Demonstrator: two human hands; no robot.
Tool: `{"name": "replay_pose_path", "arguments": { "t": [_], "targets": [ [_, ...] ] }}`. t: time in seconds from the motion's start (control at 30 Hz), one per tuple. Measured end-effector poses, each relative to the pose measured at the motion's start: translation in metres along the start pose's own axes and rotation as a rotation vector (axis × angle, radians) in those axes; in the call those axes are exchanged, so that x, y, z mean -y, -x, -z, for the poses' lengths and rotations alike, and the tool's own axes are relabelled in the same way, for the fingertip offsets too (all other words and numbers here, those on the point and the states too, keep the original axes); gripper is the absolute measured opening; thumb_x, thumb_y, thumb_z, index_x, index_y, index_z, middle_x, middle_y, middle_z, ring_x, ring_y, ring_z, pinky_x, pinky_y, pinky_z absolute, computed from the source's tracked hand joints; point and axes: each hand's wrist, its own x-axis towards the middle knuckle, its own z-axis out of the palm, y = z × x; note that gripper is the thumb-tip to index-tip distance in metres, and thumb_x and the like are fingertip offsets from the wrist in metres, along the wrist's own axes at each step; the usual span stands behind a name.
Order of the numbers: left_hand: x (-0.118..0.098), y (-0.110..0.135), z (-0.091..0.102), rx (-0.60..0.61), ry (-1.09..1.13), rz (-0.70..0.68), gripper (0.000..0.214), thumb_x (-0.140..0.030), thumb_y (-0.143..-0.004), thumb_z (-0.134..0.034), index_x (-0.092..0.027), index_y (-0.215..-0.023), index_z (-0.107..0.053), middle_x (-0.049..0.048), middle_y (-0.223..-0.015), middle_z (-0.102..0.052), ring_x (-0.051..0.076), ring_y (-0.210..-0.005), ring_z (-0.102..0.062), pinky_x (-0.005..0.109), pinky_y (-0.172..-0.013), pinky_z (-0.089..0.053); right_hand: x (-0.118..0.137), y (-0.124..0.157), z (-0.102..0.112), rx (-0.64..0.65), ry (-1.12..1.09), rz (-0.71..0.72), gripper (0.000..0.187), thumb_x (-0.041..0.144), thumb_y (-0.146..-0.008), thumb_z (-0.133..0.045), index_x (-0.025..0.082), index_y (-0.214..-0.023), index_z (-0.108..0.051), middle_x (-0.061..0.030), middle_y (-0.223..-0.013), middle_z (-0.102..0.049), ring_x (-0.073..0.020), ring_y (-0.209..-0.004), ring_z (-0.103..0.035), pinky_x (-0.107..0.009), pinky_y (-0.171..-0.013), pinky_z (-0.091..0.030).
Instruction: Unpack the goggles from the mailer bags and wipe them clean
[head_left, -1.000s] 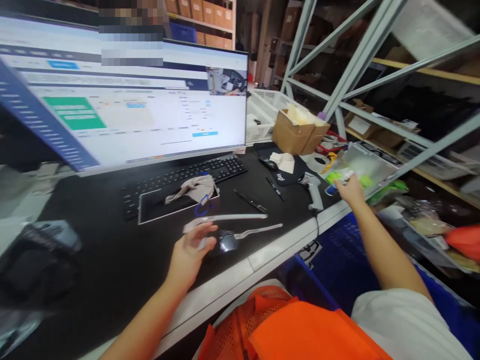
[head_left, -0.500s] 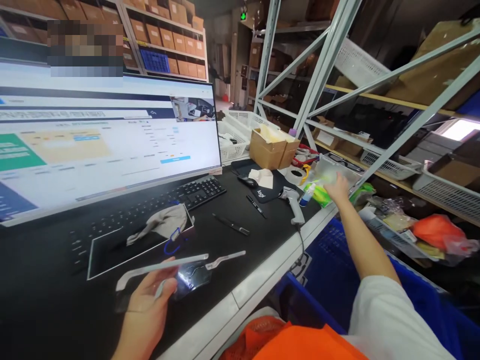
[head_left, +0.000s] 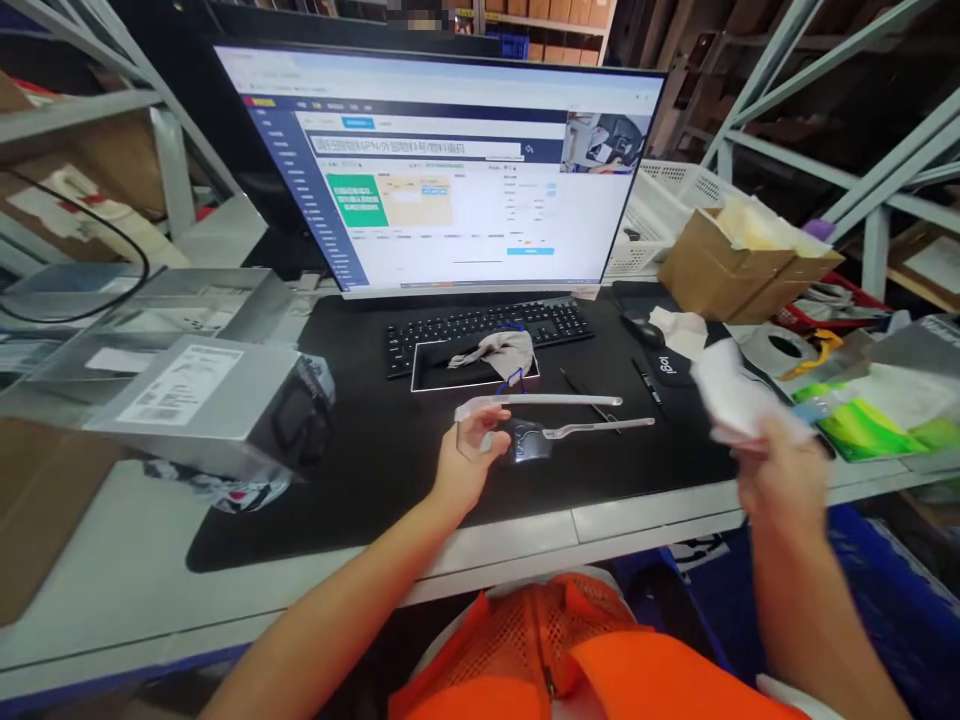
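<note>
My left hand (head_left: pixel 466 462) is closed on a pair of glasses (head_left: pixel 559 400) with pale arms and clear lenses, held above the black desk mat (head_left: pixel 360 490). The arms point to the right. At the right, my right hand (head_left: pixel 787 485) grips a white wad (head_left: pixel 739 395), apparently tissue, blurred by motion. Beside it lies a green pack (head_left: pixel 874 415) with white material on top. Beyond the glasses, a crumpled grey cloth (head_left: pixel 506 352) lies on a dark flat rectangle (head_left: pixel 431 372) with a white edge.
Behind the mat stand a keyboard (head_left: pixel 450 325) and a monitor (head_left: pixel 465 210). A pen (head_left: pixel 647 385), a mouse (head_left: pixel 641 330) and cardboard boxes (head_left: pixel 720 265) are on the right. On the left sits a grey box (head_left: pixel 202 400) with a label. The desk's white front edge (head_left: pixel 615 525) runs before me.
My right hand has come back from the green pack at the far right with the white wad in it. The view has swung left. My left hand still holds the glasses.
</note>
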Motion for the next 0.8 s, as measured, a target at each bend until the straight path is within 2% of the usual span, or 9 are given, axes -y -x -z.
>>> {"name": "replay_pose_path", "arguments": {
  "t": [0.03, 0.1, 0.17, 0.27, 0.4, 0.53, 0.7, 0.77, 0.8],
  "targets": [
    [-0.001, 0.001, -0.001, -0.011, 0.004, 0.002, 0.045, -0.043, -0.064, -0.088, -0.019, -0.097, -0.071, 0.0095, -0.098, -0.074, 0.022, -0.097, -0.068, 0.035, -0.091, -0.051, -0.011, 0.018, -0.014, -0.004, -0.045, -0.12, 0.024, 0.022, -0.081, -0.065, 0.018, -0.105, -0.069, -0.007, -0.108, -0.073, -0.022, -0.102, -0.069, -0.035, -0.083, -0.062],
    [-0.002, 0.003, -0.002, -0.024, 0.011, 0.016, 0.044, -0.042, -0.064, -0.088, -0.018, -0.097, -0.069, 0.0092, -0.098, -0.073, 0.022, -0.098, -0.068, 0.034, -0.087, -0.052, -0.027, 0.051, -0.041, 0.117, -0.155, -0.401, 0.025, 0.025, -0.085, -0.061, 0.015, -0.107, -0.068, -0.0098, -0.113, -0.073, -0.0244, -0.108, -0.069, -0.043, -0.089, -0.061],
    [-0.001, 0.003, -0.002, -0.019, 0.007, 0.039, 0.045, -0.041, -0.065, -0.087, -0.018, -0.098, -0.068, 0.0094, -0.098, -0.072, 0.022, -0.099, -0.067, 0.034, -0.085, -0.052, -0.032, 0.077, -0.061, 0.18, -0.271, -0.453, 0.031, 0.035, -0.093, -0.053, 0.016, -0.113, -0.067, -0.0113, -0.12, -0.071, -0.025, -0.115, -0.066, -0.048, -0.096, -0.058],
    [-0.001, 0.0, -0.001, -0.021, -0.016, 0.062, 0.046, -0.042, -0.065, -0.085, -0.018, -0.099, -0.067, 0.0095, -0.097, -0.071, 0.022, -0.097, -0.067, 0.031, -0.079, -0.052, -0.023, 0.108, -0.076, 0.145, -0.384, -0.196, 0.043, 0.048, -0.098, -0.046, 0.018, -0.123, -0.064, -0.0106, -0.127, -0.068, -0.0237, -0.125, -0.061, -0.05, -0.108, -0.049],
    [0.003, -0.003, 0.0, -0.067, -0.046, 0.057, 0.046, -0.043, -0.064, -0.085, -0.017, -0.096, -0.065, 0.0081, -0.094, -0.07, 0.02, -0.093, -0.066, 0.03, -0.077, -0.05, -0.008, 0.139, -0.083, -0.009, -0.306, 0.115, 0.046, 0.045, -0.095, -0.054, 0.017, -0.131, -0.06, -0.0107, -0.13, -0.067, -0.024, -0.129, -0.058, -0.047, -0.11, -0.047],
    [0.009, -0.004, 0.003, -0.085, -0.058, 0.03, 0.041, -0.04, -0.067, -0.084, -0.017, -0.096, -0.065, 0.0079, -0.096, -0.069, 0.019, -0.092, -0.065, 0.029, -0.079, -0.05, -0.01, 0.156, -0.085, 0.029, -0.137, 0.107, 0.051, 0.046, -0.09, -0.059, 0.014, -0.13, -0.06, -0.0141, -0.123, -0.069, -0.0271, -0.121, -0.063, -0.045, -0.098, -0.056],
    [0.012, -0.003, 0.002, -0.078, -0.062, 0.043, 0.041, -0.038, -0.068, -0.084, -0.017, -0.099, -0.066, 0.0074, -0.097, -0.069, 0.018, -0.091, -0.065, 0.029, -0.079, -0.049, -0.029, 0.169, -0.089, 0.042, 0.112, 0.16, 0.042, 0.048, -0.092, -0.059, 0.015, -0.117, -0.064, -0.0142, -0.105, -0.073, -0.0283, -0.1, -0.071, -0.045, -0.087, -0.06],
    [0.011, -0.001, 0.001, -0.072, -0.074, 0.042, 0.041, -0.038, -0.068, -0.083, -0.017, -0.099, -0.066, 0.0074, -0.096, -0.07, 0.018, -0.091, -0.065, 0.03, -0.08, -0.049, -0.035, 0.172, -0.102, 0.16, 0.181, 0.244, 0.037, 0.047, -0.087, -0.066, 0.017, -0.109, -0.066, -0.0136, -0.103, -0.073, -0.0293, -0.097, -0.071, -0.045, -0.085, -0.06],
    [0.011, 0.0, 0.001, -0.066, -0.082, 0.037, 0.041, -0.038, -0.068, -0.083, -0.017, -0.098, -0.066, 0.0075, -0.096, -0.07, 0.019, -0.091, -0.065, 0.03, -0.081, -0.049, -0.037, 0.172, -0.11, 0.272, 0.217, 0.315, 0.033, 0.045, -0.086, -0.068, 0.018, -0.106, -0.067, -0.0134, -0.105, -0.072, -0.0293, -0.099, -0.07, -0.046, -0.088, -0.059]
  ]
}}
